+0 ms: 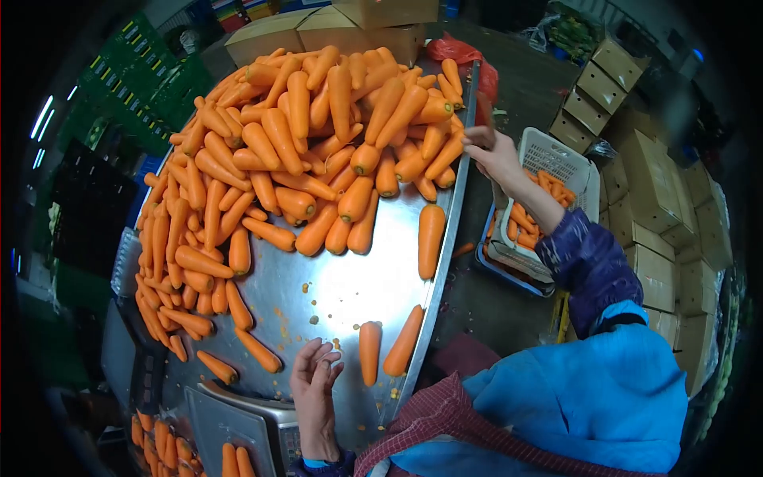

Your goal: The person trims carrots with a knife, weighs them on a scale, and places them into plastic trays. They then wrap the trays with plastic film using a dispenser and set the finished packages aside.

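Note:
My left hand is over the near part of the metal table, its fingers loosely bent and apart with nothing between them. Just right of it, two single carrots lie on the metal, a shorter carrot and a longer carrot. My right hand reaches past the table's right rim, beside the big carrot pile. Its fingers are bent together, and a thin, dark reddish-brown shape sticks up from them, too blurred to name. Another loose carrot rests along the right rim.
Right of the table, a white crate holding carrots stands in a blue crate. A scale sits at the near left, with more carrots beside it. Cardboard boxes are stacked at right; a red bag hangs at the far corner.

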### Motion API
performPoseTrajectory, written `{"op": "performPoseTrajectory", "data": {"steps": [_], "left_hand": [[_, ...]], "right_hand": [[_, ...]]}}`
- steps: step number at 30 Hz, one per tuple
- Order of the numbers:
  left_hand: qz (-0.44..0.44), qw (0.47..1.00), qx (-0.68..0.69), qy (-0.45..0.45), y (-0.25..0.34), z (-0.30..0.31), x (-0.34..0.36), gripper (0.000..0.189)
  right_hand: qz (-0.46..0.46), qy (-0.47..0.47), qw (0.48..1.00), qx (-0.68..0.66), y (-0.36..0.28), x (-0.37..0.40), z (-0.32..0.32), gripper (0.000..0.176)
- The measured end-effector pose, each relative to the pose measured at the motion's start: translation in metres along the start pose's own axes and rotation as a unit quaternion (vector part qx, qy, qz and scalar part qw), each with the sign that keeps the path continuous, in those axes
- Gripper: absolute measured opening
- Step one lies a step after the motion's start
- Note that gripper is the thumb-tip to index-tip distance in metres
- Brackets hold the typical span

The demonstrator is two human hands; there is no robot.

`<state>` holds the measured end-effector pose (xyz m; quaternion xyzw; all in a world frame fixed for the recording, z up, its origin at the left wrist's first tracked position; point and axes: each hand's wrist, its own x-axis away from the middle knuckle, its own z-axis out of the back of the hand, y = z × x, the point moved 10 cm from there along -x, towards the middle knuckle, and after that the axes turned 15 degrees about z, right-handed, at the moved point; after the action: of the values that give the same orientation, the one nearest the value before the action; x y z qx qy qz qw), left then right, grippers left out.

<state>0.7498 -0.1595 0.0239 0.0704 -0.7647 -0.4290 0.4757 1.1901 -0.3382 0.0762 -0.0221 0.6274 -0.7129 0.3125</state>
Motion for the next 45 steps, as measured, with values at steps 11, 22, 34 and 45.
{"op": "performPoseTrajectory", "data": {"steps": [11, 22, 34, 45], "left_hand": [[0.012, 0.999, 0.032, 0.030, -0.002, 0.004, -0.011, 0.032], [0.032, 0.999, 0.018, 0.032, 0.001, -0.006, -0.021, 0.030], [-0.132, 0.983, -0.071, -0.105, 0.061, -0.058, -0.001, 0.043], [-0.207, 0.968, -0.137, 0.034, 0.032, 0.004, 0.037, 0.057]], "right_hand": [[0.413, -0.247, 0.673, 0.561, 0.007, -0.079, -0.154, 0.027], [0.142, -0.191, 0.971, 0.024, -0.062, -0.079, -0.117, 0.038], [-0.085, -0.451, 0.839, -0.292, -0.130, 0.103, -0.229, 0.036], [0.333, -0.433, 0.837, -0.025, -0.207, 0.149, -0.250, 0.024]]}}
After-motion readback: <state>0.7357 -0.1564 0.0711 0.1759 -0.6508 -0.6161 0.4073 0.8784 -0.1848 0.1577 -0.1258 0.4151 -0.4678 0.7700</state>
